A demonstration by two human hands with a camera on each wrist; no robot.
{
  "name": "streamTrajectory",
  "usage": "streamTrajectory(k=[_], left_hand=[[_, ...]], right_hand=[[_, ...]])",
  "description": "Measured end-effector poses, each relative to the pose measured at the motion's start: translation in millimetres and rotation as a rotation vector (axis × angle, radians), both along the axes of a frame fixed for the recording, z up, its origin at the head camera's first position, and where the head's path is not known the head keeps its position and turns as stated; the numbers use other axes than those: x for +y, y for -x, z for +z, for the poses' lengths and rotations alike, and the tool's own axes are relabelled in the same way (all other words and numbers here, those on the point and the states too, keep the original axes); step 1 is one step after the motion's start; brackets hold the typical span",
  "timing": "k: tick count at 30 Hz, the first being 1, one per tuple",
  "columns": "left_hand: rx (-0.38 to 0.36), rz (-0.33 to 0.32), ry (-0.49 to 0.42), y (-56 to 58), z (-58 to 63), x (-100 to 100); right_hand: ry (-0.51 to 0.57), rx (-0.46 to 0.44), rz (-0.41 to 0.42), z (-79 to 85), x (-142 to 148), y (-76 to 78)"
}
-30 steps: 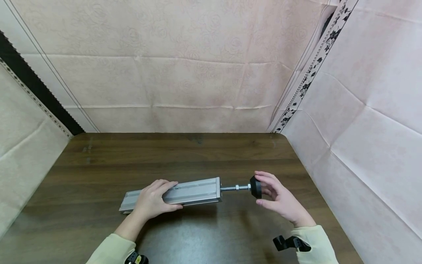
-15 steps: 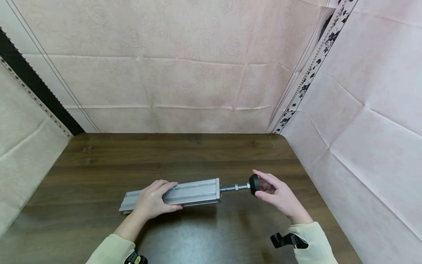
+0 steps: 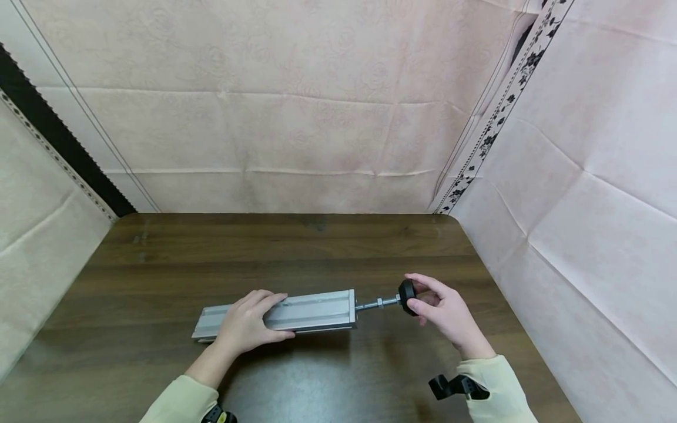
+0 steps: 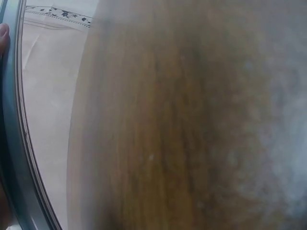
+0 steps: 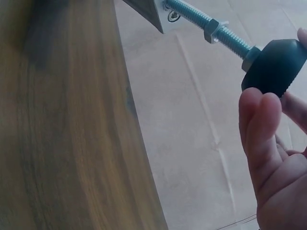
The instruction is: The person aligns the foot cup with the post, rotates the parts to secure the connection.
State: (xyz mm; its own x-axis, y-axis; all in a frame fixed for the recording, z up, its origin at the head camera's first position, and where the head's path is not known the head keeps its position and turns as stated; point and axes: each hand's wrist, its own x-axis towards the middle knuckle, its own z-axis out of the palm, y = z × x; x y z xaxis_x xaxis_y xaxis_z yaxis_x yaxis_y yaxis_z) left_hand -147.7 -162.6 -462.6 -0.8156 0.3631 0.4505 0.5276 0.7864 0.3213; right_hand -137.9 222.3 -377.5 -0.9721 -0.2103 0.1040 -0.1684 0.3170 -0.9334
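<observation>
In the head view, a person's left hand [image 3: 247, 322] grips a grey metal bar [image 3: 319, 311], the fingers laid across the top and the thumb along the near side. The bar is over the wooden table [image 3: 264, 252], well short of its far edge, and a shadow falls on the wood beneath it. From the bar's right end a threaded rod [image 3: 368, 306] with a nut [image 3: 379, 302] runs toward the table's right edge and ends in a black foot [image 3: 406, 297]. The right hand [image 3: 444, 311] pinches that foot between thumb and fingers. Both arms have pale sleeves [image 3: 497, 385], and a pale cloth [image 3: 296, 129] hangs beyond the table's far edge.

In the left wrist view, the bar runs along the left side, with a fingertip [image 4: 4, 37] against it; the rest of the left hand's grip cannot be told here. The blurred tabletop fills most of the view.

In the right wrist view, the right hand's fingers are on the black foot, clamped from more than one side. The nut sits partway along the rod, apart from the bar's end plate [image 5: 163, 21], where a screw [image 5: 173, 17] shows.
</observation>
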Motion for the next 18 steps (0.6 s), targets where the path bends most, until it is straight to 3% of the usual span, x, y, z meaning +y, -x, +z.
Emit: streamTrajectory(k=[6,14,18], left_hand=[[-0.008,0.006,0.016,1.4,-0.3,0.5],[-0.135,0.012,0.079,1.9,4.5,2.1],[-0.164,0.005,0.095,2.4,6.4,3.6]], right_hand=[[0.016,-0.009,-0.030,2.6,-3.8,0.7],[0.018,-0.019,-0.067,7.2,-8.0,0.9],[0.020,-0.027,-0.077,10.2,-8.9,-0.6]])
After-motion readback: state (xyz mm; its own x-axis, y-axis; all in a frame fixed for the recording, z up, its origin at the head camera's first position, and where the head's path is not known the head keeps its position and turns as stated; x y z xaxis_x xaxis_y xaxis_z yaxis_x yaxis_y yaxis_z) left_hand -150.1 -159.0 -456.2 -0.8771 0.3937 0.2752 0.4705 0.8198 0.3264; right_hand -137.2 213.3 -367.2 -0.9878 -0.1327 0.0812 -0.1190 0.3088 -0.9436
